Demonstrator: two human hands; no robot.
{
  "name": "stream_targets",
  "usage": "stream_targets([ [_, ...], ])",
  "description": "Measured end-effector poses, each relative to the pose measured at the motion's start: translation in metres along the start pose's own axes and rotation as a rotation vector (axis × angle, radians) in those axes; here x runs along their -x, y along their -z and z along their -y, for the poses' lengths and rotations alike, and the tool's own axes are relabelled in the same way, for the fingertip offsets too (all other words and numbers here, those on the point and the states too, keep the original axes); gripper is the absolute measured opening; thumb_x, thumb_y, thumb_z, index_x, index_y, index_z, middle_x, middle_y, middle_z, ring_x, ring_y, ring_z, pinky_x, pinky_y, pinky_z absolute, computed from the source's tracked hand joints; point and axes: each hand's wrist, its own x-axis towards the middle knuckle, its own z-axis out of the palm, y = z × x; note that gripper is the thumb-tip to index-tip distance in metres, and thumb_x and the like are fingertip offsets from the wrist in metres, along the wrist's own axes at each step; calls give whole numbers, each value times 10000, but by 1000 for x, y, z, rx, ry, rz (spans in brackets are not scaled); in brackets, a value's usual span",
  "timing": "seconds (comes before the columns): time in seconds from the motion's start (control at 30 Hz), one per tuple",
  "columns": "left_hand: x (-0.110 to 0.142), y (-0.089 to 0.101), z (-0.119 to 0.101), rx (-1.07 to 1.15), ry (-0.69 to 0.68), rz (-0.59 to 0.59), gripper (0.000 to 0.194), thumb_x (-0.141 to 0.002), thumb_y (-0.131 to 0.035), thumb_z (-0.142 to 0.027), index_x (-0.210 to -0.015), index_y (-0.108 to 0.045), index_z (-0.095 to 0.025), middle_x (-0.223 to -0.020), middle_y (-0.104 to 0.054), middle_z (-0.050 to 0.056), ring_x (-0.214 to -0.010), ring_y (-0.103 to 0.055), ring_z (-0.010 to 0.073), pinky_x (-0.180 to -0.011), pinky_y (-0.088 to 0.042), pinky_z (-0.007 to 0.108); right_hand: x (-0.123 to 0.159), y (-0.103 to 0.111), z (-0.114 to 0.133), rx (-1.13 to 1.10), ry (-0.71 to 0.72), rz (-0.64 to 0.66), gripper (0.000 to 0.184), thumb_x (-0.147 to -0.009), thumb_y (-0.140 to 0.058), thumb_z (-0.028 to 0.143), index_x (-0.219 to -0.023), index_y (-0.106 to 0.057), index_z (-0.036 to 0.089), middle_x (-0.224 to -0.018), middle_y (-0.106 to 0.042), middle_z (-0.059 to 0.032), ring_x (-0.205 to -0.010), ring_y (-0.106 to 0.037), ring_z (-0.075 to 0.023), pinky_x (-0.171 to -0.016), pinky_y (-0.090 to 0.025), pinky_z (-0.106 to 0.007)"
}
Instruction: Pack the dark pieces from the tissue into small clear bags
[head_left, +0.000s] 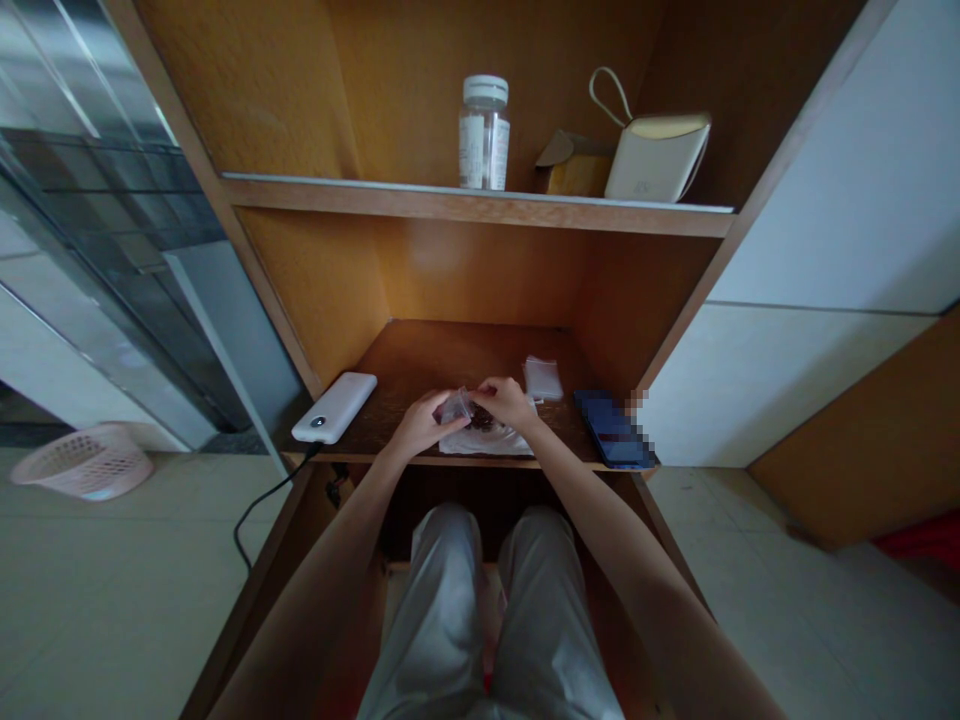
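From the head camera, the person's left hand is half closed, pinching a small clear plastic bag between its fingers. The right hand curls just beside it over some dark bits; I cannot tell whether it grips anything. Bag and bits sit above a white paper on a wooden desk. Left of the paper lies a power bank, right of it a phone. A slack pinch or sharp tug could spill the bits over the desk's front edge, just beyond the paper.
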Motion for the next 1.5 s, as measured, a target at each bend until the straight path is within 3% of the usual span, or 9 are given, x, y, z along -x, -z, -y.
stream_targets([
  [0.33, -1, 1, -2, -3, -14, 6, 461, -731, -644, -462, -1091, -601, -179, -1010, -662, 74, -887, -605, 200, -797, -473, 330, 0, -7, 4, -139, 104, 124, 234, -794, -556, 304, -722, -701, 136, -663, -680, -22, -589, -568, -98, -555, -394, -191],
  [0.47, -1, 1, -2, -12, -16, 12, 474, -739, -637, -469, -1115, -590, -184, -1021, -664, 68, -878, -610, 191, -777, -479, 310, -4, -1, -4, -149, 88, 92, 218, -795, -559, 289, -762, -711, 136, -714, -698, -41, -628, -597, -115, -572, -412, -198],
  [0.63, -1, 2, -5, 12, -12, 21, 508, -746, -634, -459, -1174, -566, -194, -1113, -649, 76, -961, -608, 198, -824, -475, 312, -6, 11, -18, 38, 40, 48, 188, -800, -561, 247, -795, -717, 141, -784, -713, -66, -696, -629, -135, -627, -432, -212],
  [0.83, 0, 1, -3, -3, 15, 12, 522, -733, -646, -462, -1173, -575, -190, -1067, -666, 79, -833, -624, 185, -736, -493, 308, -3, 13, -23, 317, 45, 155, 189, -796, -553, 203, -900, -710, 191, -836, -713, -42, -755, -636, -135, -668, -427, -206],
  [1.13, 0, 2, -4, 34, -6, 31, 511, -740, -639, -454, -1170, -580, -186, -1132, -649, 85, -987, -609, 205, -879, -463, 333, -3, 13, -13, 482, 51, 260, 204, -839, -526, 236, -960, -689, 210, -956, -706, -52, -899, -635, -166, -757, -425, -222],
  [1.5, 0, 0, -2, 7, -1, 14, 521, -732, -642, -466, -1167, -574, -188, -1102, -658, 77, -935, -621, 194, -813, -484, 309, -4, 10, -16, 506, 95, 247, 192, -834, -529, 266, -919, -688, 201, -919, -702, -60, -878, -628, -172, -745, -424, -232],
])
